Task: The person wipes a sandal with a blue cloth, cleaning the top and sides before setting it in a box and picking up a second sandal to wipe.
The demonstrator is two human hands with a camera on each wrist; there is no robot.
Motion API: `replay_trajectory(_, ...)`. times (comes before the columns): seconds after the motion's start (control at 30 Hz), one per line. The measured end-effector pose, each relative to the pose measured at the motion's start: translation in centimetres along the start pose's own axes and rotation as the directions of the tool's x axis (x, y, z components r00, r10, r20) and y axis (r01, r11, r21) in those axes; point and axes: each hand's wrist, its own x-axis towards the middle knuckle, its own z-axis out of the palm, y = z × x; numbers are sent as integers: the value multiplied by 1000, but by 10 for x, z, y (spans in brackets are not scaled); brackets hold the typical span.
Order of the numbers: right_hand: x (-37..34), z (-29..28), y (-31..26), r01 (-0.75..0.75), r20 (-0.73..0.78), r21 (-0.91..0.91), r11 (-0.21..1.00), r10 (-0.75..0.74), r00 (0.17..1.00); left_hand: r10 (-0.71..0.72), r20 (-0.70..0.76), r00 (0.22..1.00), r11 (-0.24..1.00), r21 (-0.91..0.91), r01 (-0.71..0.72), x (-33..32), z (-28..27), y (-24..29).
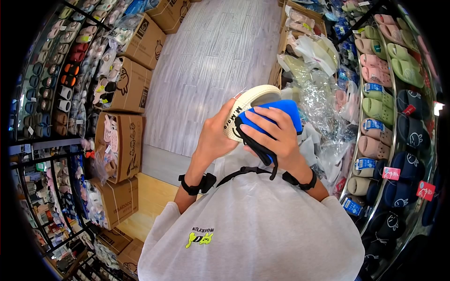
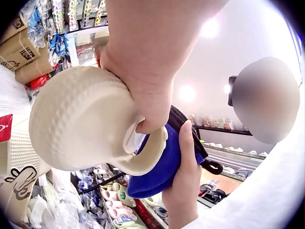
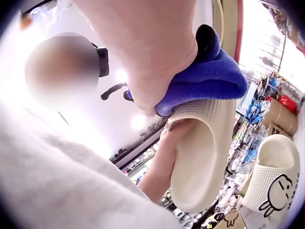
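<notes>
The blue cloth (image 1: 293,114) hides part of the cream slipper (image 1: 240,111), and in the head view the left fingertips are mostly hidden. Both forearms reach forward, angling inward. The left hand (image 1: 216,132) grips the slipper, just right of it, partly inside the opening; the right hand (image 1: 277,131) holds the cloth against it, 4 fingers across.

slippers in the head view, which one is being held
The cream slipper lettered M.Moro, gripped by the left hand; no other slipper in that view is held.
</notes>
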Motion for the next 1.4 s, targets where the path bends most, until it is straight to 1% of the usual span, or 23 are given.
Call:
replay_trajectory(0.07, -1, -1, 8, -15, -4, 18, 1000, 15, 1000, -14, 2, 1000, 1000, 3, 14, 0, 1, -2)
replay_trajectory(0.13, -1, 2, 12, -106, -84, 37, 994, 109, 991, 2, 1, 1000, 1000, 2, -2, 1, 1, -1)
replay_trajectory(0.17, -2, 4, 13, -116, -103, 24, 993, 118, 988, 11, -6, 1000, 1000, 8, -11, 2, 2, 1)
replay_trajectory(0.2, -1, 3, 11, -115, -101, 26, 993, 117, 988, 19, -14, 1000, 1000, 15, -19, 2, 2, 2)
replay_trajectory(0.27, 2, 1, 3, -34, -57, -16, 999, 33, 998, -3, 3, 1000, 1000, 2, 3, 2, 1, 5)
replay_trajectory(0.33, 1, 3, -1, 27, 6, -13, 1000, -27, 1000, -22, 21, 1000, 1000, -12, 22, 2, 2, 4)
replay_trajectory(0.4, 2, 2, 2, 47, 31, -42, 998, -45, 998, -33, 20, 999, 999, 2, 33, -1, 3, 1)
replay_trajectory(0.47, 3, 0, 13, -14, 0, 6, 1000, 14, 1000, -15, 16, 1000, 1000, 12, 15, -1, 3, -1)
replay_trajectory(0.53, 2, 2, 17, -90, -76, 15, 996, 91, 993, 0, 4, 1000, 1000, 28, 0, -1, 2, -2)
replay_trajectory(0.6, 2, 4, 13, -86, -88, 14, 996, 86, 992, -17, 22, 1000, 999, 48, 16, -2, 1, 0)
replay_trajectory(0.67, 0, 8, 5, -14, -53, -36, 999, 12, 998, -38, 53, 998, 999, 35, 36, -3, -1, -2)
replay_trajectory(0.73, -2, 7, 0, 45, 48, -71, 996, -41, 998, -58, 84, 995, 998, 21, 57, -4, -1, -5)
replay_trajectory(0.83, 0, 5, 2, 26, 73, -92, 995, -20, 997, -31, 87, 996, 999, 16, 29, -6, 0, -11)
replay_trajectory(0.9, 1, 3, 7, -61, 15, -51, 997, 61, 998, -93, 105, 990, 991, 104, 82, -7, -1, -12)
replay_trajectory(0.93, 1, 4, 10, -72, -19, -73, 995, 71, 997, -94, 102, 990, 991, 106, 83, -6, 0, -11)
replay_trajectory(1.0, 1, 6, 7, -66, -13, -64, 996, 65, 998, 19, 17, 1000, 996, 90, -20, -4, 2, -8)
replay_trajectory(1.03, 0, 7, 5, -31, 27, -83, 996, 33, 999, 18, 17, 1000, 996, 91, -19, -4, 1, -8)
replay_trajectory(1.1, 0, 7, -1, 31, 113, -100, 995, -20, 993, -47, 73, 996, 997, 67, 42, -5, -1, -9)
replay_trajectory(1.2, 3, 3, 1, 19, 126, -55, 998, -12, 992, -35, 52, 998, 999, 31, 33, -5, 1, -7)
replay_trajectory(1.23, 3, 3, 5, -4, 79, -27, 1000, 6, 997, -34, 52, 998, 999, 32, 33, -6, 1, -7)
replay_trajectory(1.27, 2, 3, 9, -43, 39, 30, 999, 42, 998, -68, 64, 996, 997, 32, 66, -7, 0, -7)
replay_trajectory(1.33, 4, 4, 11, -72, -6, 30, 997, 72, 997, -103, 71, 992, 994, 33, 101, -7, -1, -6)
replay_trajectory(1.4, 5, 3, 8, -3, 38, -13, 1000, 4, 999, -176, 78, 981, 984, -18, 178, -5, -3, 0)
